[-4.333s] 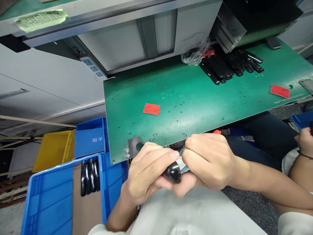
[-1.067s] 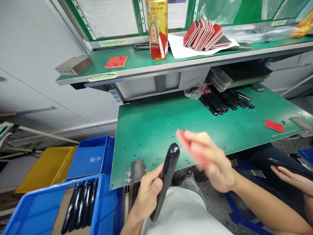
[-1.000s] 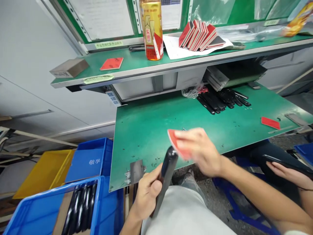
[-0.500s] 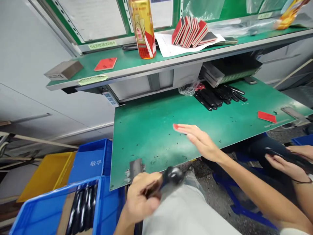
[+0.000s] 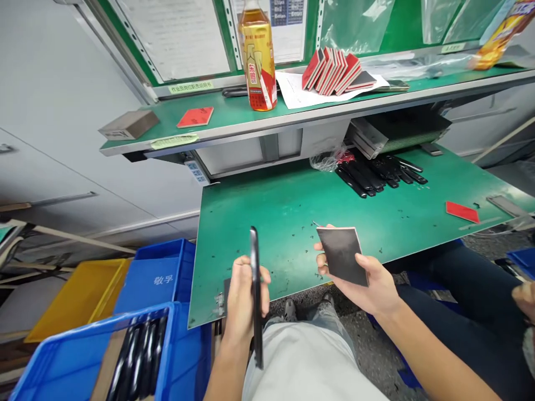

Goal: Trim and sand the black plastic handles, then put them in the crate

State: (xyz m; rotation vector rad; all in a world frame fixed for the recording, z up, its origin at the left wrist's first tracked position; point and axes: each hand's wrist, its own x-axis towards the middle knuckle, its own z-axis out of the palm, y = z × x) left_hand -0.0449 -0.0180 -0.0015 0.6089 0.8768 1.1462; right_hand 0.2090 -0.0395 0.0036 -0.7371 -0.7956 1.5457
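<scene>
**Black strip in my left hand, sanding pad in my right**

My left hand (image 5: 242, 298) is closed around a long, thin black part (image 5: 256, 301), gripping it near its middle so that it stands on edge, its upper tip over the front of the green bench mat (image 5: 288, 211) and its lower end over my lap. My fingers wrap it from the left, the thumb pressed to its near side.

My right hand (image 5: 368, 281) lies palm up just to the right, fingers curled under a flat square pad (image 5: 343, 255) with its dark face turned toward me and a pale rim showing at the top. The thumb pins its lower right corner. The pad and the black part are near each other but apart, both held at the front edge of the mat.

Further back on the mat lies a row of similar black parts (image 5: 380, 174) beside a crumpled clear bag (image 5: 328, 160), and a red pad (image 5: 462, 211) sits well off to the right. At my lower left a blue crate (image 5: 79, 351) holds more black parts standing side by side. On the shelf above stand a drink bottle (image 5: 257, 58), a fanned stack of red pads (image 5: 334, 69), one single red pad (image 5: 194, 117) and a grey block (image 5: 129, 124). Another person's hand (image 5: 525, 295) shows at the far right edge.
</scene>
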